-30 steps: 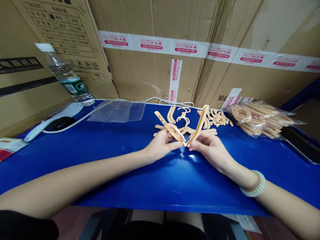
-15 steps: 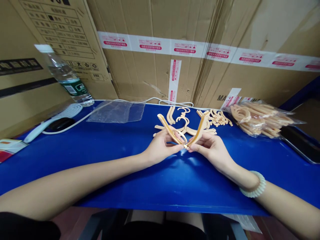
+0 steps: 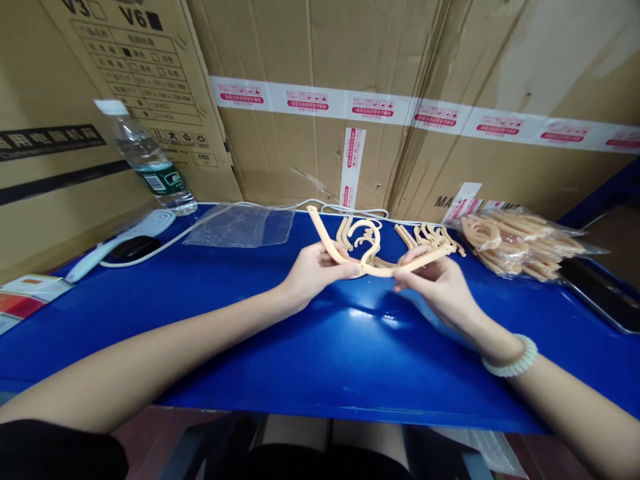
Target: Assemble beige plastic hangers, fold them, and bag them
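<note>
A beige folding clothes hanger [image 3: 377,271] is held up above the blue table, its hook pointing upward and its two arms spread apart. My left hand [image 3: 313,277] pinches it near the central joint, with the left arm rising steeply past the fingers. Along the right arm, my right hand [image 3: 440,283] is closed with thumb and fingers. Behind the held piece lie loose curved arms [image 3: 344,233] and a row of small beige hanger parts [image 3: 430,235]. Part of another hanger there is mostly hidden by the one in my hands.
A clear bag of beige parts [image 3: 520,240] lies at the right, with a dark phone [image 3: 600,293] beside it. Leftward are a water bottle [image 3: 157,170], a pale hairbrush [image 3: 120,243], a dark mouse [image 3: 134,247] and a flat plastic bag [image 3: 240,225]. Cardboard boxes [image 3: 300,160] stand behind the table.
The hanger has turned so its hook now points up, and its right arm has swung down and outward. My right hand has moved slightly right along that arm. The view has shifted slightly.
</note>
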### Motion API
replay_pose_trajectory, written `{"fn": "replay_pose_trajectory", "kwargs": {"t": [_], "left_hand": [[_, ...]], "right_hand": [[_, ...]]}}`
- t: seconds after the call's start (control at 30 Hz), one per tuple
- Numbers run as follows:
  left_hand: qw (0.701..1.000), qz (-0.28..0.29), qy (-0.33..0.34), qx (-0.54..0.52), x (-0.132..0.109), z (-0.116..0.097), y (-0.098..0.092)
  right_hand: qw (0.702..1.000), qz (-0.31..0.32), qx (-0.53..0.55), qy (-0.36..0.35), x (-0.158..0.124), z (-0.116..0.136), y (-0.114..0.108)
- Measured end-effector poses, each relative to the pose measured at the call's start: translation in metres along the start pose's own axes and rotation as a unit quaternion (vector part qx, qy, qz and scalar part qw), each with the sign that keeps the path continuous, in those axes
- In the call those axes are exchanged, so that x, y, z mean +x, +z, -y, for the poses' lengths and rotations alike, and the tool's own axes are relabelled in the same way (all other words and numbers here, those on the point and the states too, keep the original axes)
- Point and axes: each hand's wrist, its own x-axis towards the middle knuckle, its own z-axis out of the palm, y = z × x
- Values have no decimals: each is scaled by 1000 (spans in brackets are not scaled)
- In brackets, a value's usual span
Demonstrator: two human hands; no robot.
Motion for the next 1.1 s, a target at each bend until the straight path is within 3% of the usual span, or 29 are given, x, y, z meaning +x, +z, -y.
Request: {"fn": "replay_pose_trajectory", "kwargs": {"t": [0.13,0.3,0.4,0.47,0.57,0.67,0.73,0.8,1.1], "left_hand": [[998,-15,-26,-48,12,-15,-11],[996,-29,-47,-63,24,-32,-27],[999,-2,-46,-3,30,-42,-42],[992,45,-32,110,33,-45,-52],[932,138,27,334,34,-46,-58],[816,216,130,519,30,-45,-55],[737,223,183,611,25,-43,-49],[692,210,209,659,20,-39,-44],[696,173,219,662,8,-5,-28]], "right_hand": [[992,66,-104,-37,17,12,-40],[947,105,-282,-111,31,23,-72],[912,153,-359,-127,36,23,-85],[895,180,-393,-109,39,21,-92],[869,209,-442,-75,41,15,-98],[847,229,-477,-54,42,9,-100],[842,233,-484,-45,42,7,-99],[838,235,-491,-39,41,6,-98],[825,232,-509,-78,37,4,-87]]}}
